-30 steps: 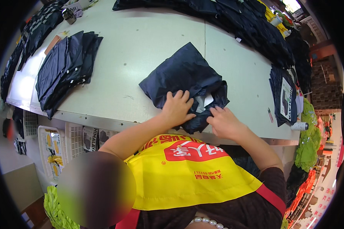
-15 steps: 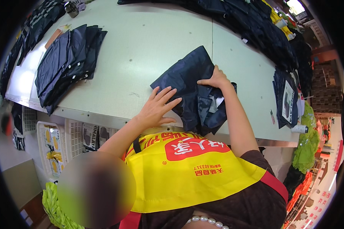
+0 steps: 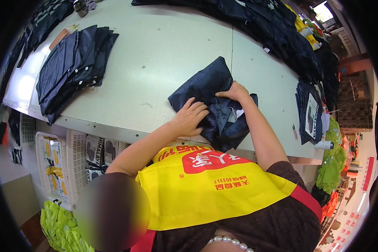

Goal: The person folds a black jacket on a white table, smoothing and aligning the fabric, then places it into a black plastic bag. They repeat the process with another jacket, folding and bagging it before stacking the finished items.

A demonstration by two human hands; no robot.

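Observation:
A dark navy piece of thin, shiny fabric [image 3: 206, 84] lies folded and rumpled on the pale table [image 3: 147, 63] in front of me. Part of a white label [image 3: 239, 113] shows in its folds on the right. My left hand [image 3: 190, 117] rests on its left side, palm down, with the fingers stretched over the cloth. On the far right edge, my right hand [image 3: 235, 91] holds the fabric with the thumb on top; its other fingers are partly hidden.
A fanned stack of dark fabric pieces [image 3: 75, 71] lies at the left. Dark cloth [image 3: 264, 29] is heaped along the far edge. Near the right corner are packaged items [image 3: 311, 111] and a thread spool [image 3: 324, 145]. White baskets [image 3: 75, 168] stand below the table's front edge.
My left hand has slid right and farther onto the fabric. The cloth's far tip has come slightly nearer, and my right hand keeps its hold.

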